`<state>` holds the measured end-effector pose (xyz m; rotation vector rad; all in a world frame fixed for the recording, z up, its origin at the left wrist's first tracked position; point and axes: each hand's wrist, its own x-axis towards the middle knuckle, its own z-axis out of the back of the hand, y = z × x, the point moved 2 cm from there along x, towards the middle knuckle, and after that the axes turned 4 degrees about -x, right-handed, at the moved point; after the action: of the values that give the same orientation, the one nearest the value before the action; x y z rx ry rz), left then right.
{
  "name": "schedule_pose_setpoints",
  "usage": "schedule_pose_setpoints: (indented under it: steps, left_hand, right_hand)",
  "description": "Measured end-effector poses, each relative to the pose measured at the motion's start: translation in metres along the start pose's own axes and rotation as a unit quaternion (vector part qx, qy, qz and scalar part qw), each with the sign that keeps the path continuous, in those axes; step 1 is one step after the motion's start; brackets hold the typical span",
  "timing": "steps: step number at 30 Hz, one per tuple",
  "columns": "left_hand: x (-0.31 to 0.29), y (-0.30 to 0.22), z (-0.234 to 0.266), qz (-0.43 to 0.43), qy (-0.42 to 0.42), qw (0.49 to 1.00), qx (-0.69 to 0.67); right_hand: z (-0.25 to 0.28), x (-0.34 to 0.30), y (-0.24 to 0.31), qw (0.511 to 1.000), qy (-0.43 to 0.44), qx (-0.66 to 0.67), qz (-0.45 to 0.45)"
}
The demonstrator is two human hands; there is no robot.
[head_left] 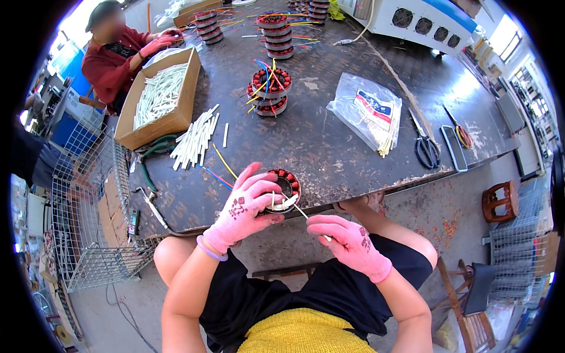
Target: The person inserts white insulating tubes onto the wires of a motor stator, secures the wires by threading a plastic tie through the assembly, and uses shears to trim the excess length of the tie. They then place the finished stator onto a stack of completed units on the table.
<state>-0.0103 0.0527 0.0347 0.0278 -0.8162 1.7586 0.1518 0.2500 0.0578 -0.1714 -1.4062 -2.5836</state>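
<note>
My left hand (pixel 250 203), in a pink glove, grips a ring-shaped motor stator (pixel 292 182) with red windings at the table's near edge. White pieces lie along the ring's near side, and blue, red and yellow wires (pixel 223 157) trail out beyond my fingers. Closed in a pinch, my gloved right hand (pixel 350 241) is just right of the stator. It holds a thin white strip (pixel 302 212) that looks like a cable tie and runs from the ring to my fingers. A pale end of it shows below them.
White tubes (pixel 194 138) lie loose beside a cardboard box (pixel 182 97) full of them. Stacked stators (pixel 269 88) stand farther back. To the right are a plastic bag (pixel 368 109), black scissors (pixel 425 147) and a phone (pixel 454 148). A co-worker (pixel 115 56) sits at far left.
</note>
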Motion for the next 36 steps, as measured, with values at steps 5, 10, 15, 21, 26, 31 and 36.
schedule_pose_setpoints:
  steps: [5,10,15,21,26,31,36]
  left_hand:
    - [-0.002,-0.007,-0.003,0.013,-0.044,0.997,0.063]
    - [-0.007,-0.01,-0.014,0.073,-0.066,0.991,0.089]
    - [-0.006,-0.014,-0.016,0.091,-0.076,0.989,0.088]
    - [-0.003,-0.018,-0.019,0.041,-0.123,0.985,0.112]
    - [-0.001,-0.011,-0.017,-0.001,-0.081,0.994,0.069]
    - [-0.001,-0.009,-0.018,-0.013,-0.06,0.997,0.051]
    - [-0.003,-0.008,-0.02,-0.022,-0.062,0.997,0.048]
  right_hand:
    - [-0.021,0.019,-0.024,0.997,-0.057,0.019,0.04]
    - [-0.033,0.037,-0.033,0.993,-0.115,0.002,0.027]
    - [-0.035,0.031,-0.032,0.923,-0.048,0.307,-0.229]
    - [-0.036,0.034,-0.04,0.904,-0.018,0.37,-0.214]
    - [-0.04,0.037,-0.037,0.899,-0.016,0.396,-0.188]
    - [-0.036,0.035,-0.031,0.908,-0.024,0.378,-0.18]
    - [-0.037,0.034,-0.033,0.913,-0.008,0.367,-0.179]
